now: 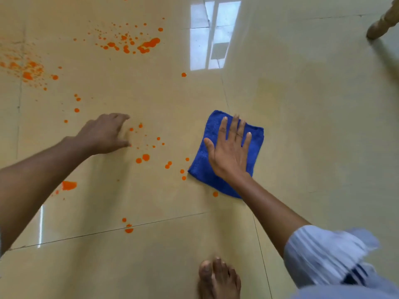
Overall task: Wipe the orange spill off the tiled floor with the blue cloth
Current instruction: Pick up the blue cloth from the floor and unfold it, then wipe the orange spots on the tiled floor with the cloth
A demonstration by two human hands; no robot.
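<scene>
A folded blue cloth (254, 137) lies flat on the beige tiled floor (313, 126). My right hand (230, 152) presses down on it with the palm flat and the fingers spread. My left hand (105, 133) rests on the floor to the left, fingers bent, holding nothing. The orange spill is scattered in drops and blotches: a big splatter (138, 45) far ahead, another patch (28, 71) at far left, small drops (145, 157) between my hands, a blotch (69, 185) by my left forearm, and drops (129, 229) on a grout line nearer me.
My bare foot (218, 277) stands on the floor at the bottom centre. A wooden furniture leg (380, 24) stands at the top right corner. A window's reflection (211, 35) shines on the tiles ahead. The tiles right of the cloth show no orange.
</scene>
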